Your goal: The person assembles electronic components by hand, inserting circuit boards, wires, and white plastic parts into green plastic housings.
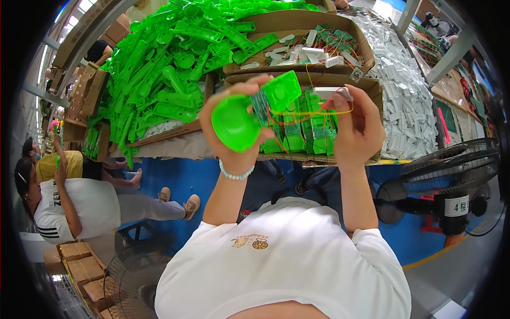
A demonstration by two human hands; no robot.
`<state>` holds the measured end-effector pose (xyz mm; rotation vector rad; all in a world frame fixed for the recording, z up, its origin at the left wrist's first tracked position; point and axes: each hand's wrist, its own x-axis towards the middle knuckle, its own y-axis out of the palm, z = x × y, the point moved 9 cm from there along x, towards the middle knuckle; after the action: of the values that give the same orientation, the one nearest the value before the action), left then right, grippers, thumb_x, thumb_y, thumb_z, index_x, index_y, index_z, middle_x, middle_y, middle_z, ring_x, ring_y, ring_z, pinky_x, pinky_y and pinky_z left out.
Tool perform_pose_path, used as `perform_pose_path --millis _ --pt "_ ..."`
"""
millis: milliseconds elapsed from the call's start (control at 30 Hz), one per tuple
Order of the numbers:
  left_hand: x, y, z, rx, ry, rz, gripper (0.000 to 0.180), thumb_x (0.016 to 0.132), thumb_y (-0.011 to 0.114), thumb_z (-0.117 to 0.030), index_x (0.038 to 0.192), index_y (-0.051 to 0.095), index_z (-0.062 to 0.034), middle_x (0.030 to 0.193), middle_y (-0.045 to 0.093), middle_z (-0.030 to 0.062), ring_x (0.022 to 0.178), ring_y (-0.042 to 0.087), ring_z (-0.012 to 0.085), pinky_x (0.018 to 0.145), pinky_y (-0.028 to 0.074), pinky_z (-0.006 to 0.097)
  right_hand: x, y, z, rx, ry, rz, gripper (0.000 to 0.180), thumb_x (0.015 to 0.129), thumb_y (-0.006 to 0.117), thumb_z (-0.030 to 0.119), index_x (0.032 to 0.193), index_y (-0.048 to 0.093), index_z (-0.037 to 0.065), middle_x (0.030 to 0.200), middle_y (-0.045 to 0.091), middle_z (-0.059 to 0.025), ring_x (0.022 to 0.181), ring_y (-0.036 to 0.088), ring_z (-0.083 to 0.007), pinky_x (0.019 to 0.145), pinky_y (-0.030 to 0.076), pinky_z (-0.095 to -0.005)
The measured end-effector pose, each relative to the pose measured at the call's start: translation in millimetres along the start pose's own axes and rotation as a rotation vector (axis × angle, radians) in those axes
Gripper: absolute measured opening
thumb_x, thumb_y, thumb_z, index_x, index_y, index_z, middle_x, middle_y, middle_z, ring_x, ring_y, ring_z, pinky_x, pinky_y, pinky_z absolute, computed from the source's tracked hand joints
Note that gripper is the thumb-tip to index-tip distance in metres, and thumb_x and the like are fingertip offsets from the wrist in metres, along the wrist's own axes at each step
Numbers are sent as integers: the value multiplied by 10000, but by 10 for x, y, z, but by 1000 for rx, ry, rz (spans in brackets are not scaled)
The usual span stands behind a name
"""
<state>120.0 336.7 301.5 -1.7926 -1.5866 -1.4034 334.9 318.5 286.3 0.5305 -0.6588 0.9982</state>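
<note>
My left hand (232, 159) is closed around a bright green plastic housing (236, 125) with a round, spoon-like bowl at one end. A small green circuit board (260, 108) lies across the housing's narrow middle. Red and yellow wires (311, 112) run from the board over to my right hand (360, 130). Pinched between the right thumb and fingertips is a small white plastic piece (342, 93), partly covered by the fingers. Both hands are held above a cardboard box (376, 98) that contains green housings with wired boards (295, 135).
A large heap of green plastic parts (170, 80) covers the left. Behind, a cardboard tray (281, 24) holds wired boards and white pieces. White parts (401, 90) are piled on the right. A black fan (451, 175) stands at right; another person (79, 204) sits at left.
</note>
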Motion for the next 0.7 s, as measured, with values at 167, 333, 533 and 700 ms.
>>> perform_pose_path --millis 167,333,533,700 --pt "-243 132 -50 77 121 127 701 743 796 -187 1272 344 -105 1184 571 200 1111 563 448 957 453 562 -13 -10 3 -148 -128 -39 159 845 681 17 999 648 -5 821 684 -104 704 679 -168 641 526 -246" --pt "-391 208 -67 138 177 163 712 720 812 -98 1274 367 -142 1181 563 197 1123 555 451 946 470 544 -42 166 -315 50 226 62 119 861 689 91 953 675 17 880 694 -62 792 650 -126 632 517 -245" --pt "-569 387 -80 -10 160 265 702 687 813 -1 1191 360 -184 1210 503 156 1213 487 439 1015 459 523 -184 300 -658 275 576 242 250 940 593 137 1123 637 -27 1038 676 -101 874 650 -139 738 542 -257" --pt "-692 478 -22 -146 -250 252 506 779 654 16 1224 483 -154 1422 331 223 1282 411 449 1029 373 587 42 157 -327 85 322 250 207 897 609 35 1086 673 -22 984 696 -85 873 654 -150 737 512 -245"
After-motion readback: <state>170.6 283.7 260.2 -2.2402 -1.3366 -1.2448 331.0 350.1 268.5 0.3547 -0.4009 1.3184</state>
